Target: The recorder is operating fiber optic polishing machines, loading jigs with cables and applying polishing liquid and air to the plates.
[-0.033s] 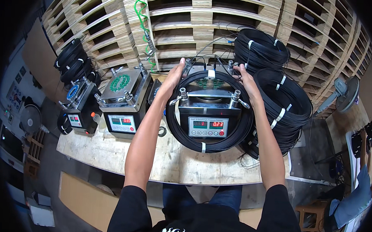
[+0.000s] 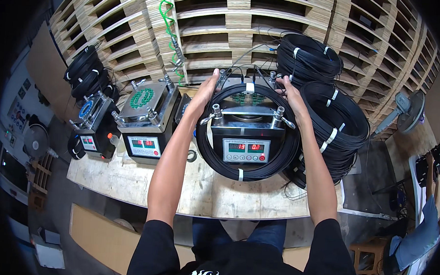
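A black cable coil [image 2: 248, 176], tied with white bands, loops around the front of a metal polishing machine [image 2: 254, 124] whose lit red display shows inside the ring. At the coil's upper left, beside the machine's far left post, is my left hand [image 2: 205, 95], its thumb up and its other fingers partly hidden. My right hand [image 2: 294, 100] mirrors it at the upper right, close to the far right post. Both hands look closed, but whether they grip the coil or the posts is hidden. Thin cables rise behind the machine's green-ringed top plate.
Two similar machines, one larger [image 2: 143, 119] and one smaller [image 2: 90, 127], stand to the left, with an orange-capped bottle [image 2: 113, 139] between. Stacked cable coils [image 2: 336, 128] crowd the right. Pallets [image 2: 200, 18] line the back; a fan [image 2: 408, 110] and another person [image 2: 417, 239] are far right.
The red digits on the displays have changed. Neither hand has visibly moved, and the coil stays in place.
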Demonstrator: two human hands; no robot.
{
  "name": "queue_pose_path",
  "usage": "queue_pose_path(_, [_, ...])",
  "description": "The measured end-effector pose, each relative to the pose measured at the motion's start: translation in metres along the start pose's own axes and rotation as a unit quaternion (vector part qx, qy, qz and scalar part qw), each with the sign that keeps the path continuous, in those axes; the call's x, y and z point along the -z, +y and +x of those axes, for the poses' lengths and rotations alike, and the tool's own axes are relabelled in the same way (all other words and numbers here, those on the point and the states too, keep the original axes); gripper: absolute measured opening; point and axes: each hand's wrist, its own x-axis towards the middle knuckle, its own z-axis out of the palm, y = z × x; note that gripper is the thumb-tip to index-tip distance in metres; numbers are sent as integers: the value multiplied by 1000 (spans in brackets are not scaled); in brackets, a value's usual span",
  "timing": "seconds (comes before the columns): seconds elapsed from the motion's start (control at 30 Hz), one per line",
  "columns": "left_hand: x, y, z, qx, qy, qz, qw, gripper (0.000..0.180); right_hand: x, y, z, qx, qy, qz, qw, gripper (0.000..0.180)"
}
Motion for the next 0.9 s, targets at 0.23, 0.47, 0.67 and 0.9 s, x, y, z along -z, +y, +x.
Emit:
queue_pose_path(0.23, [-1,5,0,38,-29,5,999,91,8,9,8,0,5,-29,1000,72])
queue_pose_path(0.47, [-1,-4,4,20,15,2,1000,88,-3,-5,-5,9,13,-26,1000,72])
queue_pose_path(0.67, [1,-6,5,14,2,9,1000,89,-2,1,0,15,8,18,1000,69])
queue_pose_path(0.9, [1,-2,4,32,-18,17,999,90,4,7,6,18,3,-27,999,68])
